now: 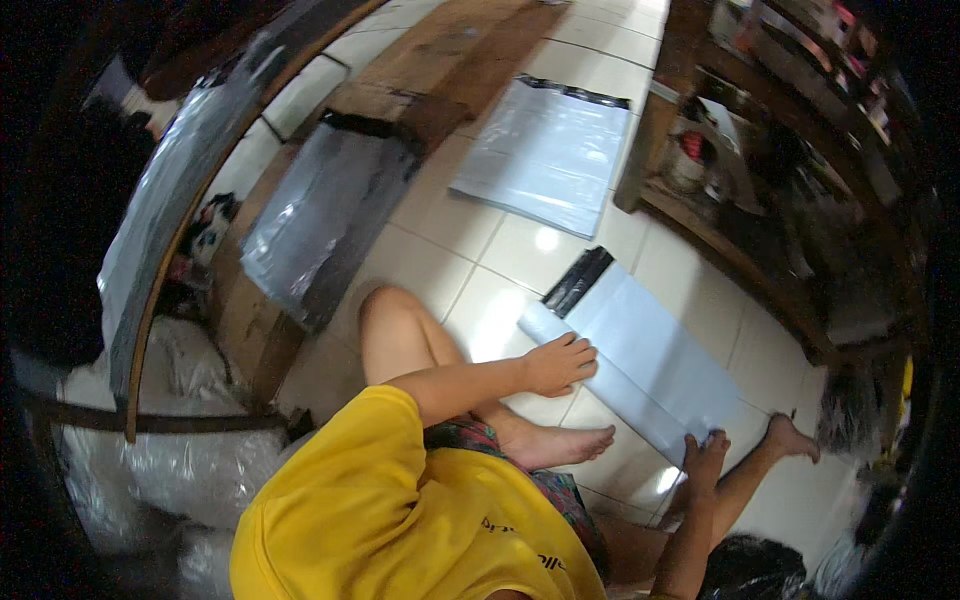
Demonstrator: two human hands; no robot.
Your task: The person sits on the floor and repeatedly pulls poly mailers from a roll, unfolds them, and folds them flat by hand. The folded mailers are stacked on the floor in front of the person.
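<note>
A pale blue-grey plastic mailing bag (655, 350) with a black strip at its far end lies slantwise on the tiled floor before me, folded along its length. My left hand (562, 365) is at its left long edge, fingers bent and pressed together on the plastic. At the near end, my right hand (706, 462) touches the bag's edge with thumb and fingers apart. Another mailing bag (548, 155), pale with a black top strip, lies flat farther off. To the left, a stack of grey mailing bags (330, 210) rests on a low wooden bench.
The brown wooden bench (400, 85) runs along the left. A dark wooden shelf (740, 245) holding a tub (688, 160) and clutter stands at right. Clear plastic bundles (190, 460) fill the lower left, beside a raised board (165, 270). My bare legs (410, 335) flank the work.
</note>
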